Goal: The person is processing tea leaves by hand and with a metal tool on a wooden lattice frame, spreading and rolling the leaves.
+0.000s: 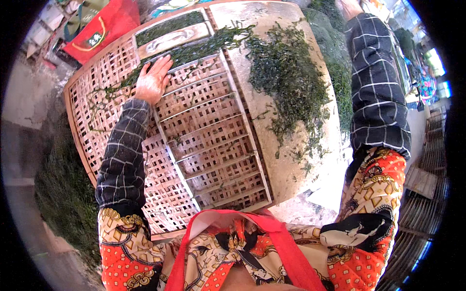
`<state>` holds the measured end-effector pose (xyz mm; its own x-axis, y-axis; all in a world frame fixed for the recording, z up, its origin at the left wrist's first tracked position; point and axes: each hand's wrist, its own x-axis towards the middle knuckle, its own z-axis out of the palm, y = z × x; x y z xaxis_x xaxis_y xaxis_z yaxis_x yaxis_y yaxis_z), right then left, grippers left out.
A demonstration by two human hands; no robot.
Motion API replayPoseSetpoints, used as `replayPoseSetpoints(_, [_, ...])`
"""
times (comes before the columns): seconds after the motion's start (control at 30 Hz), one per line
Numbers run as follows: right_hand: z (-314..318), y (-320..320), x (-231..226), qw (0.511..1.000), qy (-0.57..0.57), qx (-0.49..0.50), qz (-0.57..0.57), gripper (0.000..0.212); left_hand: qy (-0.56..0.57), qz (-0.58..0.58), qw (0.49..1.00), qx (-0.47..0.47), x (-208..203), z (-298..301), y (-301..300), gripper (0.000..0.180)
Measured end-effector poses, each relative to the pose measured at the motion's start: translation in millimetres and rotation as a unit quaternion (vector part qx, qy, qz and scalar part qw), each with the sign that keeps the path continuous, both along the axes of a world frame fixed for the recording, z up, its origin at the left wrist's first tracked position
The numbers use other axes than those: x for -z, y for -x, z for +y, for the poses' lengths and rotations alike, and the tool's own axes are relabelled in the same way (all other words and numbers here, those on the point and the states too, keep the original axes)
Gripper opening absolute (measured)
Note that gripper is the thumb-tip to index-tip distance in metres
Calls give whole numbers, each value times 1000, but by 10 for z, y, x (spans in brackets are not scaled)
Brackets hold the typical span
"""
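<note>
My left hand (154, 80) lies palm down with its fingers stretched out, on a strip of dark green shredded seaweed (194, 52). Under it is a pale ladder-like frame (177, 167) with several narrow slots, resting on a woven lattice mat (109, 92). A worn wooden block (175, 40) lies across the frame just beyond my fingers. Behind that block, one far slot is filled with seaweed. My right arm reaches to the far right, and my right hand (350, 8) shows only in part at the top edge, by a heap of seaweed (326, 36). Its fingers cannot be made out.
A pale board (262, 104) right of the frame carries a loose spread of seaweed (289, 72). At the far left stands a red bag (102, 34). More green seaweed (63, 184) lies low beside the mat's left edge. Slatted racks (427, 203) line the right side.
</note>
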<state>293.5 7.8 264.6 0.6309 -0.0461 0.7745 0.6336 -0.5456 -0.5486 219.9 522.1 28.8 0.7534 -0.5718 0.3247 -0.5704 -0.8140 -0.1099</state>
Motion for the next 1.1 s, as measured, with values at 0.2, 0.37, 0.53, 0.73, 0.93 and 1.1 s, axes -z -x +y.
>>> replayPoseSetpoints(0.2, [804,-147,407,968,245,33,-44,21,-93,-87,991,-29,-145,-1,46,34])
replayPoseSetpoints(0.37, [2179,101,732,973,204,-95,56,23,388,45,920,-23,-411,-142,-201,38])
replayPoseSetpoints(0.53, [3173,108,1569,941,307,-138,-13,62,721,335,606,18,-451,-403,-350,41])
replayPoseSetpoints(0.73, [3025,304,1832,938,319,-135,31,51,371,90,911,-158,-151,87,-223,41])
replayPoseSetpoints(0.93, [3150,334,2036,923,351,-125,99,24,183,-92,974,-100,-228,-120,-110,30])
replayPoseSetpoints(1.1, [2820,148,1964,917,381,-28,117,17,172,-103,964,-176,-9,195,-152,16])
